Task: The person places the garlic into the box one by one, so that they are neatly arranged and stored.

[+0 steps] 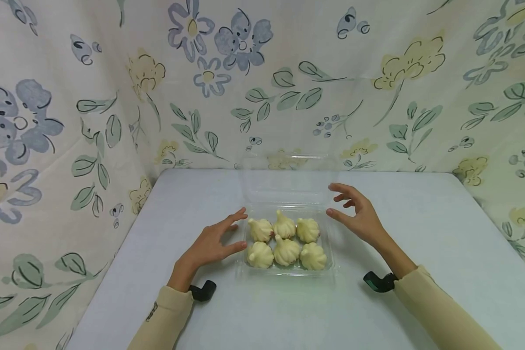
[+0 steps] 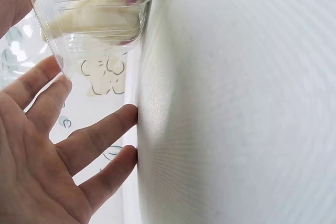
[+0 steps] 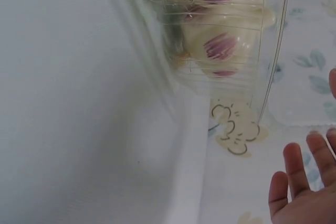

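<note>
A clear plastic clamshell container [image 1: 284,273] sits on the table with its lid [image 1: 288,182] raised at the back. Several pale garlic bulbs [image 1: 287,251] fill it in two rows; purple streaks mark their undersides in both wrist views. My left hand [image 1: 214,243] is at the container's left side, fingers spread, with thumb and forefinger at the rim. In the left wrist view, two outer fingers [image 2: 100,135] of that hand reach down to the tabletop. Beside the back right corner, near the lid's edge, my right hand [image 1: 358,214] has its fingers extended and holds nothing.
A white-covered table [image 1: 420,233] lies under the container. Floral cloth [image 1: 288,87] hangs behind the table and along its left and right sides. A black strap-on device sits at each wrist, below beige sleeves [image 1: 437,301].
</note>
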The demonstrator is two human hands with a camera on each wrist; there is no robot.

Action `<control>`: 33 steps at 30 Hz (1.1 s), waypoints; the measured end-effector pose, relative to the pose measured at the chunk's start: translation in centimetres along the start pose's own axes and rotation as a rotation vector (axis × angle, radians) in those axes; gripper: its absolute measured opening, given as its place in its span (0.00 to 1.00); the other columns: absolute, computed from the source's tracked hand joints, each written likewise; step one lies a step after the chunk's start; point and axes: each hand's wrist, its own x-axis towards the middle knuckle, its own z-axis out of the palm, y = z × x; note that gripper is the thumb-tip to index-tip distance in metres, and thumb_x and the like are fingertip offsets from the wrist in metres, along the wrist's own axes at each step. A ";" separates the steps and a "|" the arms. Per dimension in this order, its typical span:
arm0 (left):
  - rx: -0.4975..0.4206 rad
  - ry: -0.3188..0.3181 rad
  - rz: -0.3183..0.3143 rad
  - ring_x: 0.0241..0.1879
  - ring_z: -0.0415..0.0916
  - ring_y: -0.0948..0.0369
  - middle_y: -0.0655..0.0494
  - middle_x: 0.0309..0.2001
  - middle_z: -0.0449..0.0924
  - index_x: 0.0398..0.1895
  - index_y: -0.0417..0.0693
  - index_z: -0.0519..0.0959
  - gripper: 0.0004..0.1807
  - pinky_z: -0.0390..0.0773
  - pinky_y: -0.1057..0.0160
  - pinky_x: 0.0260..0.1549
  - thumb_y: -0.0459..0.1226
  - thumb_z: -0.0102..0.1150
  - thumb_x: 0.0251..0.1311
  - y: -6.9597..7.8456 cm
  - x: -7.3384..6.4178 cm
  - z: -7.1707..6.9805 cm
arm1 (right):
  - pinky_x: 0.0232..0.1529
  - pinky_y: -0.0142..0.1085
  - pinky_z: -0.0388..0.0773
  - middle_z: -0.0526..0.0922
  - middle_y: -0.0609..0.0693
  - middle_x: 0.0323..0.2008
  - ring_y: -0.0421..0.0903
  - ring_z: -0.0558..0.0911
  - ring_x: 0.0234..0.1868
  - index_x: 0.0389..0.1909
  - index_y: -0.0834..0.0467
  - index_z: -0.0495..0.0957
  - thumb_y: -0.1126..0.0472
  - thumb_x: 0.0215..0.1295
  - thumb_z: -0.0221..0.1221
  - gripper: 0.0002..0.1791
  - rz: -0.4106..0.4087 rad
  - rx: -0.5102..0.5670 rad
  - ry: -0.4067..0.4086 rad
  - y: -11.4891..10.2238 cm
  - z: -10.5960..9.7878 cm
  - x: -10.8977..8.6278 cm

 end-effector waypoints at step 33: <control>-0.001 -0.015 -0.064 0.71 0.71 0.46 0.48 0.70 0.74 0.79 0.58 0.61 0.45 0.67 0.36 0.68 0.59 0.65 0.62 0.1 -0.2 -0.1 | 0.51 0.31 0.70 0.81 0.53 0.58 0.35 0.75 0.54 0.65 0.56 0.77 0.67 0.63 0.69 0.28 0.040 0.069 -0.020 0.6 0.3 -4.3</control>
